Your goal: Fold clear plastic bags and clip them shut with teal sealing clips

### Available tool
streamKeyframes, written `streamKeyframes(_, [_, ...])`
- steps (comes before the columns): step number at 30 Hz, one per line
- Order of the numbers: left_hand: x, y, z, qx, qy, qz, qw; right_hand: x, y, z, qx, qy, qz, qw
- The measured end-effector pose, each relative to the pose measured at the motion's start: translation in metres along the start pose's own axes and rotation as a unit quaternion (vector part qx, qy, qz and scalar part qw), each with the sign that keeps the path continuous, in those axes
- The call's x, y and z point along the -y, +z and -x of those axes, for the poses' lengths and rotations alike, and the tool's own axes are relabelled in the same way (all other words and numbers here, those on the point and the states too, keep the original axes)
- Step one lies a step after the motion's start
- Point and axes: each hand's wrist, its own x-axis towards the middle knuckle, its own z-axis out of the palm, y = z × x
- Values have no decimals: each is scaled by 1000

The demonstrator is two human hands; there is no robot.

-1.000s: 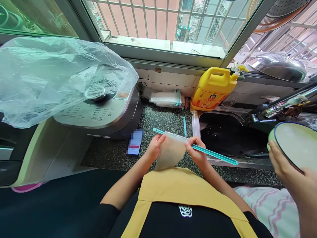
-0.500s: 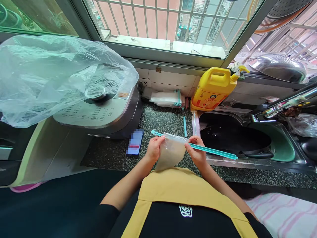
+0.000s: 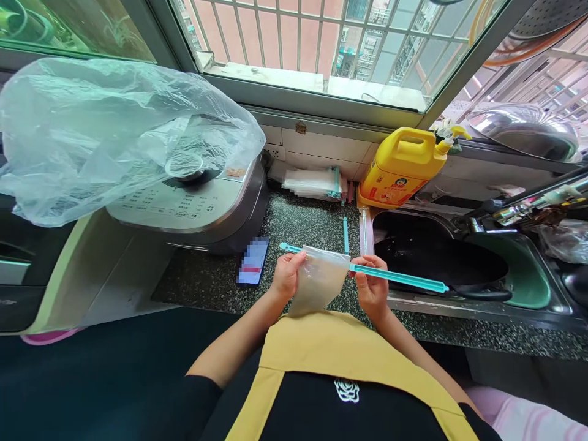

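My left grip (image 3: 287,275) is closed to a pinch, thumb against fingers, and has hold of the bag (image 3: 319,285) at its upper left corner. Whether this pinch also takes in the strip (image 3: 399,277) I cannot tell. My right grip (image 3: 372,285) is closed around the strip just beyond the bag's right edge, fingers curled, thumb on the near side.

Strip: the long axis runs crosswise in front of me, on a slant. The left end projects past the bag and points left, slightly toward the window; the longer right end points right and slightly toward me, above the pan (image 3: 441,263) in the sink (image 3: 366,233). The middle section is covered by the bag's upper edge.

Bag: located between my two grips, above the surface (image 3: 197,282). The upper edge lies along the strip; the body extends toward me, the lower end reaching the top of the apron (image 3: 344,343) in view.

Adjacent items: a phone (image 3: 252,260) lies on the surface left of the bag. A short strip (image 3: 346,236) lies beyond the bag, long axis directed toward the window.
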Motion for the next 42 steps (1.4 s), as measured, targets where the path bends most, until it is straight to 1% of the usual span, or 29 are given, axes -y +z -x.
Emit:
streamKeyframes(3, [0,0,1,9,1,-4,1000,-4,-5,3,-4,-54,79,995])
streamKeyframes(6, [0,-1,1,14,2,-2,1000,-3,-9,0,-2,-109,163,981])
streamKeyframes(8, [0,-1,2,16,3,-3,1000,0,-11,-3,6,-156,194,968])
streamKeyframes(10, [0,-1,2,15,4,-2,1000,4,-12,-6,19,-184,205,961])
streamKeyframes(14, [1,-1,2,13,12,-12,1000,8,-12,-8,53,-187,225,955])
streamKeyframes(17, [3,-5,1,18,19,-30,999,9,-11,-10,73,-176,214,958])
streamKeyframes(20, [7,-9,0,38,23,-56,997,11,-10,-13,91,-168,191,963])
streamKeyframes(22, [8,-11,0,54,38,-74,995,12,-9,-15,111,-159,181,964])
streamKeyframes(24, [8,-11,1,63,55,-89,992,13,-9,-16,132,-139,166,967])
streamKeyframes(27, [6,-11,4,75,70,-112,988,13,-9,-14,144,-85,125,978])
streamKeyframes(29, [5,-12,5,83,84,-123,985,10,-8,-11,137,-29,87,986])
streamKeyframes(31, [5,-13,4,84,106,-132,982,7,-7,-9,124,47,43,990])
streamKeyframes(33, [6,-15,4,82,123,-148,978,6,-7,-9,118,126,1,985])
streamKeyframes(35, [5,-16,3,88,133,-171,972,7,-8,-10,129,186,-33,974])
streamKeyframes(38, [3,-18,4,122,143,-191,963,12,-8,-14,131,247,-79,957])
streamKeyframes(42, [0,-21,5,160,152,-222,950,16,-6,-16,102,309,-129,937])
